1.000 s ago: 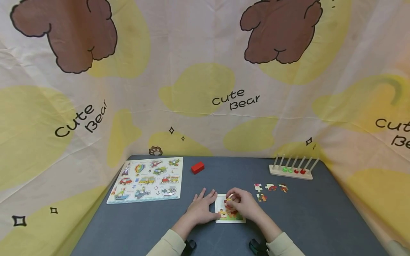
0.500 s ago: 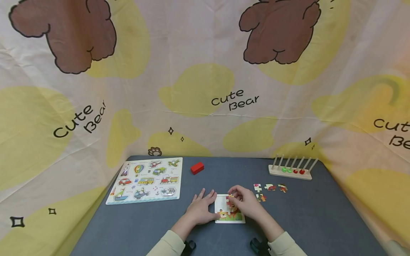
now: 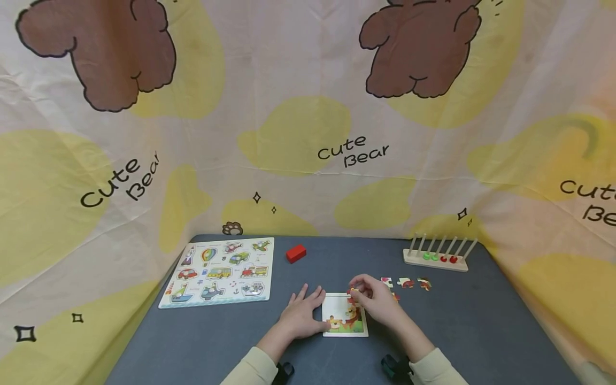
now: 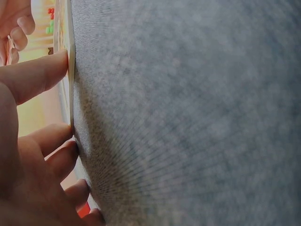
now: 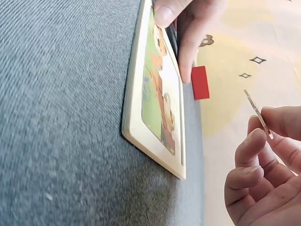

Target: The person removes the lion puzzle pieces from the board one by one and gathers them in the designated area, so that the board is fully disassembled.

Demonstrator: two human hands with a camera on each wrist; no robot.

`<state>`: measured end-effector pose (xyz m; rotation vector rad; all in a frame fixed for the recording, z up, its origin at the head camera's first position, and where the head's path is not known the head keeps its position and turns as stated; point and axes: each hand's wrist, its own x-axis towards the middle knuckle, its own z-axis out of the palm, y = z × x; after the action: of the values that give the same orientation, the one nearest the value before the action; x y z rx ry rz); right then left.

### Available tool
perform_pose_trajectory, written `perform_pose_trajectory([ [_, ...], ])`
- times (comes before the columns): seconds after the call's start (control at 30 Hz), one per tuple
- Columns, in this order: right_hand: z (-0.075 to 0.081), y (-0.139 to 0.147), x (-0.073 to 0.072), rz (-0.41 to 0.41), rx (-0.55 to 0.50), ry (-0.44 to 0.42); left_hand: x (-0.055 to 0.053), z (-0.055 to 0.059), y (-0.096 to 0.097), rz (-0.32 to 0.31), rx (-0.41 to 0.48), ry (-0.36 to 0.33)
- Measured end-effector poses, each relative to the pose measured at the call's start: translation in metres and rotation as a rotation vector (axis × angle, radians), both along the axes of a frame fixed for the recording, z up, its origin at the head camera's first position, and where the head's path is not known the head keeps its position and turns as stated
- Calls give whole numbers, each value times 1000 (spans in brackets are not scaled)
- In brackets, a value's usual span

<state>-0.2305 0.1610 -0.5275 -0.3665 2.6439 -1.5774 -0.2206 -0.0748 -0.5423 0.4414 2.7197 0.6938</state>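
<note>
A small white-framed jigsaw puzzle lies on the table, with animal-picture pieces set along its bottom and right side. My left hand rests at its left edge, fingers spread and thumb on the lower left corner. In the left wrist view, the thumb and index fingertip touch the frame's side. My right hand is over the puzzle's upper right corner. Between its thumb and fingers it pinches a thin puzzle piece, seen edge-on and raised off the board in the right wrist view.
Loose puzzle pieces lie right of the puzzle, one partly hidden by the right hand. A vehicle picture board is at the left, a red block at the back. A peg rack with beads stands back right. A printed cloth hangs behind.
My right hand has moved right and slightly away with its puzzle piece, from over the middle of the puzzle to its upper right corner. The left hand has stayed put.
</note>
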Motion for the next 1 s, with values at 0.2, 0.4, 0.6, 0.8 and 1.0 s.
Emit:
perform_pose_trajectory([
  [0.2, 5, 7, 3, -28, 1, -6, 0, 0, 0, 1, 2, -2],
  [0.4, 4, 15, 2, -47, 13, 10, 0, 1, 0, 2, 6, 0],
  [0.6, 6, 22, 4, -51, 14, 22, -1, -2, -1, -4, -1, 1],
  [0.8, 10, 30, 6, -85, 25, 8, 0, -3, -1, 1, 7, 10],
  [1.0, 10, 39, 6, -110, 43, -11, 0, -2, -1, 0, 5, 18],
])
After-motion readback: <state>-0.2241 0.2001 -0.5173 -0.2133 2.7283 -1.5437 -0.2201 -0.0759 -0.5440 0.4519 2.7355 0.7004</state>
